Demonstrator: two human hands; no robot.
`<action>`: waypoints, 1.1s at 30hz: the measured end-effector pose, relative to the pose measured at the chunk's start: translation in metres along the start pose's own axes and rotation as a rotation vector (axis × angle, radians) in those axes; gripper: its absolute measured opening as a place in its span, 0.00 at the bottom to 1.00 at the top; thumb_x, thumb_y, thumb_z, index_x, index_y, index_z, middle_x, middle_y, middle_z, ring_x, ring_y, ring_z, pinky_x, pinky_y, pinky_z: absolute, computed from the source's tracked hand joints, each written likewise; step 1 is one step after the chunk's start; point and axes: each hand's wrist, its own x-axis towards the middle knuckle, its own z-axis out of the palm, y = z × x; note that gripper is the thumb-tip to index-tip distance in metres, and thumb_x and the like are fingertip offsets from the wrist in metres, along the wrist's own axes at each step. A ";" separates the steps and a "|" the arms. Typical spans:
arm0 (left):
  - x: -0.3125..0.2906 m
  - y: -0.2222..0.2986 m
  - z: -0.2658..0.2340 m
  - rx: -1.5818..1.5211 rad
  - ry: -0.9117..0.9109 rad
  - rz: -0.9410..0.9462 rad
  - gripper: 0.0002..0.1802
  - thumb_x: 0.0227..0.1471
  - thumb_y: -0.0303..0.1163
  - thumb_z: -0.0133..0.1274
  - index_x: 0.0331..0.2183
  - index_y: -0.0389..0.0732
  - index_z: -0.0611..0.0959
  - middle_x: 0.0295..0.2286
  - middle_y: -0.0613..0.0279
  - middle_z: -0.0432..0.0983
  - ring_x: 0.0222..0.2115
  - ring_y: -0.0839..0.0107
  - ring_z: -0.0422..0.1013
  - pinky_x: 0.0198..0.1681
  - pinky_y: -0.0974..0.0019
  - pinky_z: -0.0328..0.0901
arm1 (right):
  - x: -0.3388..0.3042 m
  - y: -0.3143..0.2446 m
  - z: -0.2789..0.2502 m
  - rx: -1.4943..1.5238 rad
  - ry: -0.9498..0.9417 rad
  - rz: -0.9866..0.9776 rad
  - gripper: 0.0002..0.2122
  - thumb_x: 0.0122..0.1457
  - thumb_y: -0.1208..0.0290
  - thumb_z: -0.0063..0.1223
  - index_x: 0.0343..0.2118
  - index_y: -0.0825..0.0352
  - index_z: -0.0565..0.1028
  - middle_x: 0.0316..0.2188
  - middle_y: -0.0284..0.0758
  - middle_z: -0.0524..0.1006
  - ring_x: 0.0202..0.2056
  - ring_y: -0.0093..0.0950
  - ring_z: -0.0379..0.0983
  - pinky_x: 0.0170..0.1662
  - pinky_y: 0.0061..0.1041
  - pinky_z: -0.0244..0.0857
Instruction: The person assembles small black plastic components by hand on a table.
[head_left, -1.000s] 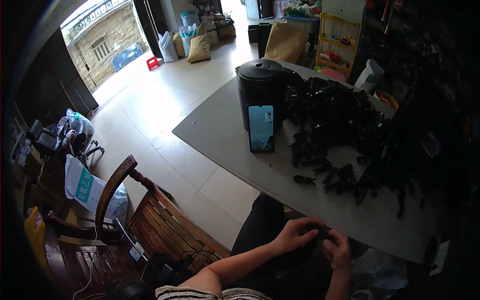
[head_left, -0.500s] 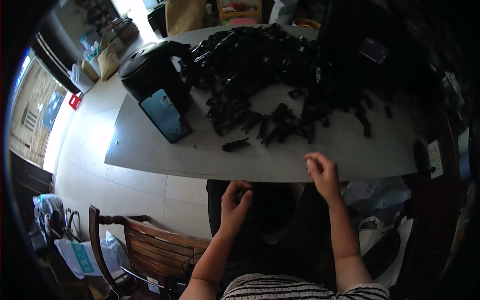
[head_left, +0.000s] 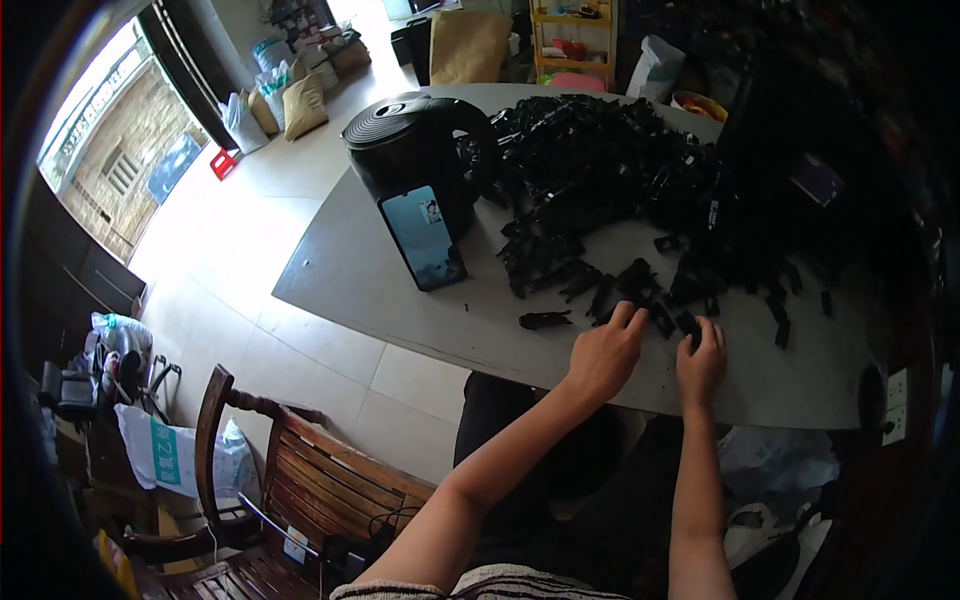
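On the grey table (head_left: 345, 265) a large heap of small black plastic parts (head_left: 590, 150) spreads toward me, with looser pieces along its near edge. My left hand (head_left: 606, 352) reaches to that edge, its fingers bent together at the black pieces; whether one is gripped is hidden. Beside it, my right hand (head_left: 703, 362) is closed with thumb and fingers round a small black plastic part (head_left: 688, 325). A single black piece (head_left: 545, 319) lies apart, left of my left hand.
A black kettle (head_left: 405, 150) stands left of the heap, with a lit phone (head_left: 424, 240) leaning against it. A dark bulky thing (head_left: 790, 130) occupies the right side. A wooden chair (head_left: 335, 460) is at lower left, and the table's front edge runs beneath my forearms.
Both hands have moved from the table's front edge forward to the loose black pieces. A small black part is now in my right hand. The view has shifted, too.
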 end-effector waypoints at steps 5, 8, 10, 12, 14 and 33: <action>-0.008 -0.026 0.001 -0.110 0.110 0.000 0.17 0.46 0.25 0.54 0.41 0.44 0.75 0.40 0.59 0.69 0.27 0.61 0.75 0.28 0.62 0.70 | -0.012 0.017 -0.010 0.260 0.015 0.141 0.12 0.54 0.79 0.47 0.41 0.71 0.74 0.36 0.40 0.74 0.34 0.37 0.73 0.35 0.30 0.67; -0.014 -0.048 -0.007 -0.088 0.194 -0.006 0.14 0.46 0.24 0.54 0.38 0.44 0.77 0.39 0.59 0.70 0.24 0.64 0.74 0.27 0.63 0.69 | -0.020 0.009 -0.017 0.292 -0.010 0.074 0.11 0.52 0.81 0.48 0.38 0.72 0.77 0.33 0.40 0.74 0.29 0.35 0.72 0.31 0.29 0.66; -0.008 -0.042 -0.010 -0.077 0.193 0.037 0.17 0.45 0.27 0.55 0.40 0.44 0.75 0.38 0.58 0.70 0.25 0.58 0.73 0.25 0.59 0.68 | -0.021 0.010 -0.012 0.186 0.025 -0.061 0.10 0.52 0.80 0.49 0.37 0.72 0.77 0.33 0.38 0.73 0.27 0.31 0.71 0.30 0.27 0.65; 0.006 -0.022 -0.004 -0.044 0.150 0.091 0.16 0.45 0.27 0.55 0.39 0.43 0.75 0.37 0.59 0.69 0.25 0.59 0.74 0.25 0.59 0.68 | -0.016 0.012 -0.012 0.129 0.017 -0.074 0.09 0.53 0.78 0.49 0.37 0.73 0.77 0.32 0.36 0.72 0.25 0.27 0.70 0.29 0.23 0.63; 0.019 -0.009 0.008 -0.003 0.121 0.143 0.15 0.44 0.27 0.56 0.38 0.42 0.75 0.37 0.59 0.69 0.25 0.59 0.74 0.25 0.60 0.68 | -0.017 0.019 -0.012 0.156 0.022 -0.049 0.11 0.51 0.77 0.54 0.38 0.72 0.77 0.36 0.36 0.71 0.25 0.26 0.70 0.29 0.23 0.63; -0.002 -0.033 0.007 -0.283 0.086 -0.001 0.13 0.46 0.27 0.56 0.38 0.41 0.81 0.36 0.56 0.75 0.31 0.60 0.74 0.33 0.63 0.68 | -0.025 -0.029 -0.022 0.523 -0.129 -0.078 0.15 0.48 0.79 0.56 0.42 0.68 0.74 0.38 0.35 0.72 0.28 0.27 0.69 0.32 0.23 0.66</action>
